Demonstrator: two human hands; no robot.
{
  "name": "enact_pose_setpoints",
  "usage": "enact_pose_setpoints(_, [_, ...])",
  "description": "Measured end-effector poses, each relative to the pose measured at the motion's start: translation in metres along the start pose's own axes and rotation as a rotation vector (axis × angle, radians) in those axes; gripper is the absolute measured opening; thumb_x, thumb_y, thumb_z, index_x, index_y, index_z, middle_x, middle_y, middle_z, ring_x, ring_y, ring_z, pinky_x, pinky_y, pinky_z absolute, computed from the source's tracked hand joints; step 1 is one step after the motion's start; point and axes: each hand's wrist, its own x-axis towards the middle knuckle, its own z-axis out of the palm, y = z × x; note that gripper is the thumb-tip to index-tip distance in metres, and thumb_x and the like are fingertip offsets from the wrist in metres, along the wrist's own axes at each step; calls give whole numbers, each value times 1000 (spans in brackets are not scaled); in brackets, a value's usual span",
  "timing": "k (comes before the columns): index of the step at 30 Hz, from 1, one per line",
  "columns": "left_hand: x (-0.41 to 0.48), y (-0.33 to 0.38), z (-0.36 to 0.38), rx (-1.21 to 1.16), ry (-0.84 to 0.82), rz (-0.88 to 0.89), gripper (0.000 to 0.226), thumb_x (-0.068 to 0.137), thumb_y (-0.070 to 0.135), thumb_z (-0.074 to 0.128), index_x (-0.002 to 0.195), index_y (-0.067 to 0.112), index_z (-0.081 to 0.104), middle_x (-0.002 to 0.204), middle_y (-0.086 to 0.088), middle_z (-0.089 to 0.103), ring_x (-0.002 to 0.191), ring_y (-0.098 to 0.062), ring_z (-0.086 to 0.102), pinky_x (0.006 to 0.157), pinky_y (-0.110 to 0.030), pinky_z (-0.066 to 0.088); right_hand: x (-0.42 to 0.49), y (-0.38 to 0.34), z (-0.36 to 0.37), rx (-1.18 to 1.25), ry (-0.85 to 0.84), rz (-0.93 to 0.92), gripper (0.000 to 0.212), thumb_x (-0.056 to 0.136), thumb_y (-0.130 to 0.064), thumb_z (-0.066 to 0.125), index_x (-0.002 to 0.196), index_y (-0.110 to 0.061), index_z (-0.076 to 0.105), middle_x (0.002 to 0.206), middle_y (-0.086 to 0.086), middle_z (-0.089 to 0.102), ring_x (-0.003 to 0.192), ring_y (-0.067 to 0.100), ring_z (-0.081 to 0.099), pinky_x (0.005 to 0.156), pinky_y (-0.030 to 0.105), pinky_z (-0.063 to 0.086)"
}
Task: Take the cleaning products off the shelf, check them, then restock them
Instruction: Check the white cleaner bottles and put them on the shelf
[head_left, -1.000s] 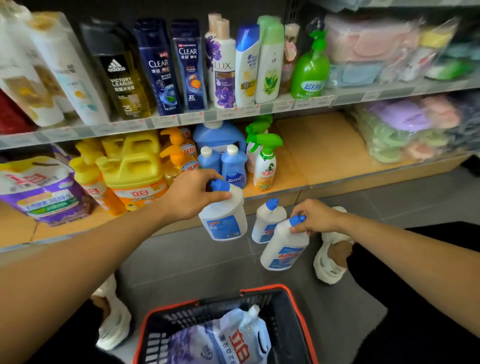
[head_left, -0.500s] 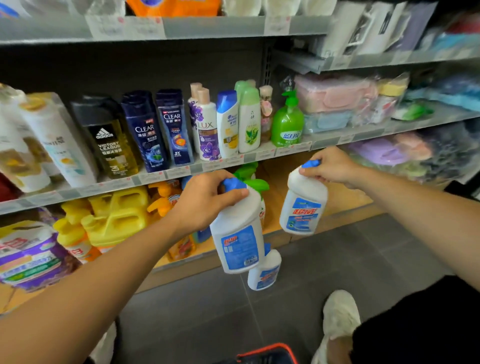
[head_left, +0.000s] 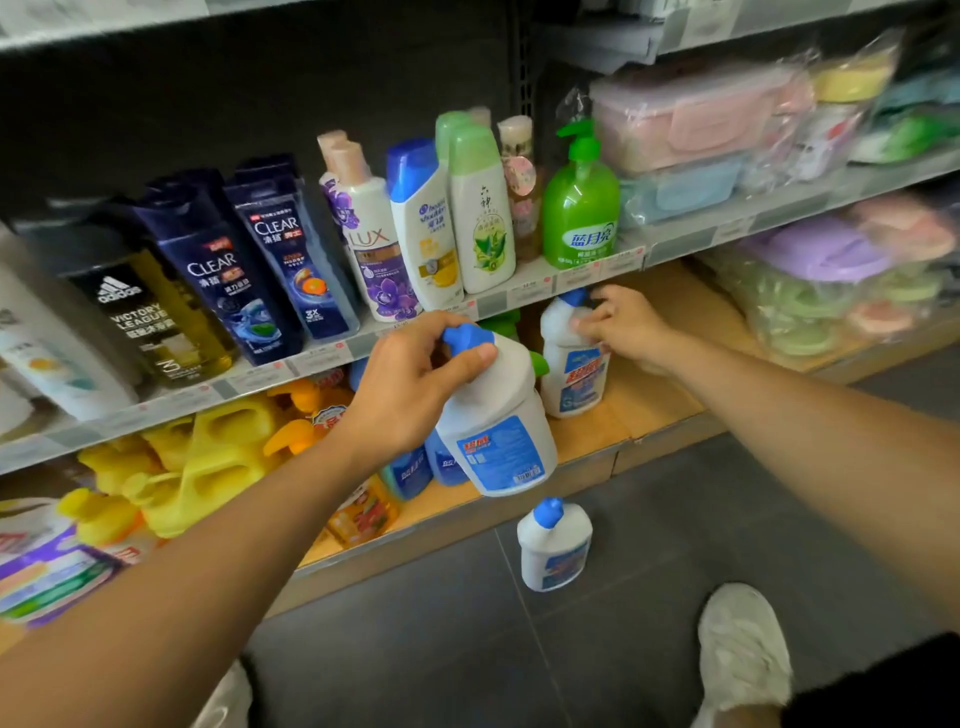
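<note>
left hand (head_left: 410, 384): gripping big white plastic blue-capped bottle (head_left: 498, 426), midair | right hand (head_left: 623, 327): holding smaller white blue-capped bottle (head_left: 574, 374) on wooden shelf (head_left: 649, 410)

**A:** Bright, even store light from above, and the back panel (head_left: 260, 93) at eleven o'clock sits in deep shadow under the top shelf.
**B:** Centre's crisp, the shampoo labels (head_left: 275, 228) are readable. But the right hand (head_left: 618, 325) is smeared with motion blur.
**A:** The wrapped packs (head_left: 701, 119) at two o'clock go soft, with sheen on the plastic.
**B:** Wide lens, too: the shelf edges (head_left: 311, 358) bow, and bottles lean at nine o'clock.
</note>
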Motion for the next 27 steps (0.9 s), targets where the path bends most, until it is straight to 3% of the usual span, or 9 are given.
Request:
enact_pose_setpoints(3, [1, 0, 4, -28, 8, -28, 37, 88, 48, 66, 110, 19, 67, 94, -16, 70, 88, -37, 64, 77, -59, 51, -29, -4, -3, 43, 140, -27, 25, 83, -7, 72, 106, -16, 68, 92, 7, 71, 86, 23, 67, 72, 36, 58])
enact_pose_setpoints(5, [1, 0, 5, -45, 11, -33, 36, 87, 48, 66, 109, 20, 67, 93, -14, 71, 88, -36, 64, 78, -59, 51, -50, -18, -5, 100, -114, -93, 23, 83, -3, 72, 97, -21, 71, 89, 2, 73, 85, 18, 69, 70, 28, 56])
enact_pose_setpoints(7, [0, 1, 5, -76, 12, -33, 33, 89, 46, 66, 109, 20, 67, 92, -14, 70, 89, -36, 64, 80, -59, 51, -70, -33, -4, 61, -453, -147, 41, 82, -5, 78, 117, -24, 68, 108, -1, 73, 99, 9, 69, 84, 26, 56])
enact_pose_setpoints(10, [1, 6, 6, -139, 1, -17, 29, 92, 40, 67, 112, 18, 68, 93, -20, 68, 87, -37, 62, 81, -57, 52, -95, -47, 6, 54, -609, -247, 74, 78, -2, 82, 142, -24, 51, 129, -3, 66, 121, 9, 60, 100, 29, 52])
enact_pose_setpoints(13, [3, 14, 12, -211, -27, 0, 20, 97, 28, 65, 112, 15, 67, 98, -23, 68, 82, -19, 62, 77, -45, 52, -107, -49, 12, 138, -551, -320, 68, 77, 5, 81, 135, -19, 54, 119, -3, 70, 116, 12, 65, 98, 32, 54])
enact_pose_setpoints(16, [7, 19, 23, -261, -32, -8, 22, 98, 25, 65, 115, 11, 66, 97, -27, 67, 84, -18, 61, 76, -41, 52, -111, -46, 1, 158, -494, -350, 55, 73, 1, 84, 120, -21, 64, 110, 5, 74, 108, 22, 70, 92, 44, 58])
enact_pose_setpoints(19, [16, 20, 35, -294, -31, -11, 30, 95, 21, 70, 123, 15, 62, 83, -17, 69, 74, -12, 62, 69, -28, 52, -110, -37, -17, 135, -441, -324, 51, 70, -7, 88, 114, -24, 67, 107, 9, 76, 104, 26, 72, 86, 54, 59])
enact_pose_setpoints(23, [14, -3, 59, -161, -94, -73, 39, 87, 20, 79, 123, 16, 63, 82, -4, 73, 70, -10, 62, 72, -32, 53, -99, -23, -43, 64, -312, -217, 44, 72, -5, 87, 108, -21, 67, 92, 4, 78, 86, 15, 74, 66, 43, 62])
enact_pose_setpoints(27, [-5, -52, 91, -47, -222, -178, 32, 84, 23, 82, 113, 16, 68, 84, 8, 71, 72, -6, 64, 78, -33, 54, -84, -8, -61, 58, -131, -129, 45, 72, -8, 87, 112, -14, 69, 96, 8, 78, 90, 20, 74, 63, 46, 62])
